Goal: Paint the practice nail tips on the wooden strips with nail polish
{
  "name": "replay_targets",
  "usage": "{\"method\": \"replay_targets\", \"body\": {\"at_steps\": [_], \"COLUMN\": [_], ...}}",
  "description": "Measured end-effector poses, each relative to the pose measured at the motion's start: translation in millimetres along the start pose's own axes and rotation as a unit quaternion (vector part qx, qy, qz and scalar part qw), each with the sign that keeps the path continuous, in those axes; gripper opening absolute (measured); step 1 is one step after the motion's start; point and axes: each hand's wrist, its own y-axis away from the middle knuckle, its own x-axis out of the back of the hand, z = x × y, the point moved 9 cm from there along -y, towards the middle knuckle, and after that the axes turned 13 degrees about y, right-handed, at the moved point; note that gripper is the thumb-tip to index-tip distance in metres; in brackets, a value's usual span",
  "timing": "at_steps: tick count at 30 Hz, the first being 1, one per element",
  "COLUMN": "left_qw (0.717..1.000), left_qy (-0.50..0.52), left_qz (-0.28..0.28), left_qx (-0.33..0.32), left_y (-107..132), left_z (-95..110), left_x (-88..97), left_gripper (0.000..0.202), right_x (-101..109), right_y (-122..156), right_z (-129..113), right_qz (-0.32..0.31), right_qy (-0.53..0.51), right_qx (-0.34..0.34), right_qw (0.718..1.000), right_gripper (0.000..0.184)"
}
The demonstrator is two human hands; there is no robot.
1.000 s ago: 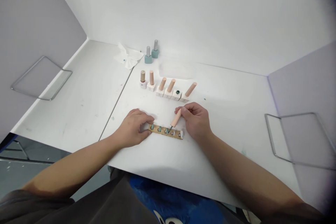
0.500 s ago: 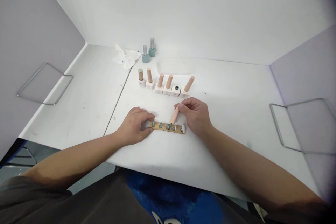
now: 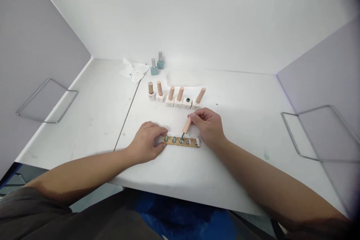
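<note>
The left hand [image 3: 146, 143] lies half curled and holds nothing, its fingertips [image 3: 164, 130] just beside the left end of a narrow wooden strip [image 3: 182, 143]; whether they touch it, I cannot tell. The strip lies flat on the white tabletop [image 3: 157, 172] and carries a row of five metal screws, the three leftmost daubed teal. The right hand [image 3: 209, 127] pinches a tilted peach-coloured brush handle [image 3: 186, 125] between thumb and fingers, its thin stem [image 3: 182, 135] reaching down to the third screw. Farther back lie a crumpled tissue [image 3: 133, 71] and two teal polish bottles [image 3: 153, 70], and a row of white blocks [image 3: 169, 102] holds peach handles.
</note>
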Motion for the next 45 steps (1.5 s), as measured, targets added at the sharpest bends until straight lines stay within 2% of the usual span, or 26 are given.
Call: {"method": "replay_targets", "body": {"at_steps": [8, 15, 26, 33, 37, 41, 45], "left_qw": [1.000, 1.000, 1.000, 1.000, 1.000, 1.000, 1.000], "left_qy": [0.005, 0.005, 0.013, 0.013, 0.008, 0.007, 0.007], "left_qz": [0.004, -0.009, -0.009, -0.005, -0.005, -0.004, 0.000], "left_qx": [-0.007, 0.004, -0.004, -0.007, -0.005, -0.007, -0.011], "left_y": [0.1, -0.6, -2.3, -2.2, -2.3, -2.8, -3.4], "left_z": [-0.6, -3.1, -0.9, 0.2, 1.1, 1.8, 2.1], "left_x": [-0.2, -1.9, -0.7, -0.5, 0.1, 0.2, -0.2], "left_gripper": [0.028, 0.026, 0.027, 0.027, 0.026, 0.027, 0.025], "right_x": [2.1, -1.5, 2.8, 3.0, -1.2, -3.2, -0.2], "right_y": [-4.1, -3.8, -0.4, -2.8, -4.2, -3.0, -1.9], "right_z": [9.8, 11.0, 2.4, 10.3, 11.5, 6.9, 2.3], "right_qz": [0.011, -0.020, 0.007, 0.009, -0.017, -0.030, -0.011], "right_qy": [-0.033, -0.067, 0.022, -0.034, -0.080, -0.049, 0.001], "right_qx": [-0.017, -0.023, -0.038, -0.041, -0.038, -0.023, -0.023], "right_qw": [0.999, 0.997, 0.999, 0.999, 0.996, 0.998, 1.000], "right_gripper": [0.021, 0.019, 0.014, 0.016, 0.016, 0.015, 0.014]}}
